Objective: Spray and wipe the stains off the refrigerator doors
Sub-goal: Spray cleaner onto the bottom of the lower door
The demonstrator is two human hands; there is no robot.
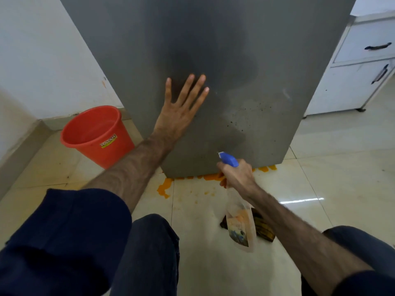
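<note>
The grey refrigerator door (213,39) fills the upper middle of the head view. Dark specks and wet patches (245,112) mark its lower right part. My left hand (181,107) presses flat on the door with fingers spread. My right hand (237,174) grips the neck of a clear spray bottle (240,221) with a blue nozzle (229,159), which points at the door's lower edge. A dark cloth (263,227) lies on the floor behind the bottle, partly hidden by it.
A red bucket (98,135) stands on the floor left of the refrigerator. Orange spill (164,189) spreads on the tiles along the refrigerator's base. White cabinets with dark handles (361,71) stand at the right. My knees fill the bottom.
</note>
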